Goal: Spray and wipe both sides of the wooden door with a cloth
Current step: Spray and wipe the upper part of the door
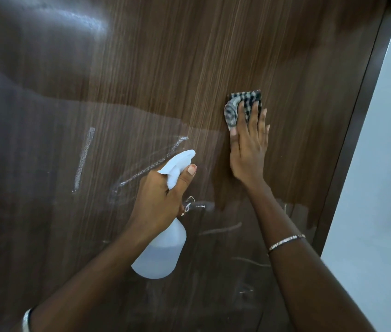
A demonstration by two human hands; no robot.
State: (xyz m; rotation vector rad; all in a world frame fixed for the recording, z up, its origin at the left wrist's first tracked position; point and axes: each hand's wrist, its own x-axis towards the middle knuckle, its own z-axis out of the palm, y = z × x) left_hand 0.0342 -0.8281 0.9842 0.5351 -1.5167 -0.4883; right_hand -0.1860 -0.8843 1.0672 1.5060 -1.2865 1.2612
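Two bare forearms are reaching in from the bottom edge, the left forearm (pixel 82 283) from 7 o'clock with a pale bangle (pixel 25 317) on it, the right forearm (pixel 309 283) from 5 o'clock with a thin bracelet (pixel 286 241) at the wrist.

The left grip (pixel 163 195), a bare hand just below the centre, is curling tightly round the neck of a spray bottle (pixel 163 250). The thumb is lying over the white spray head, whose nozzle is pointing toward 1 o'clock. The translucent body of the bottle is hanging toward 6 o'clock and is showing clear liquid in its lower part.

The right grip (pixel 249 149), at 3 o'clock of the centre, is lying flat with its fingers straight and spread, pressing a folded checked cloth (pixel 234 111) against the wooden door (pixel 189 56). The cloth is sticking out past the fingertips toward 12 o'clock.

The door is filling nearly the whole view, and its dark edge is running down the 3 o'clock side. White streaks (pixel 84 156) are showing on it toward 9 o'clock of the bottle and below both hands. A pale wall (pixel 381 164) is showing beyond the door's edge at 3 o'clock.
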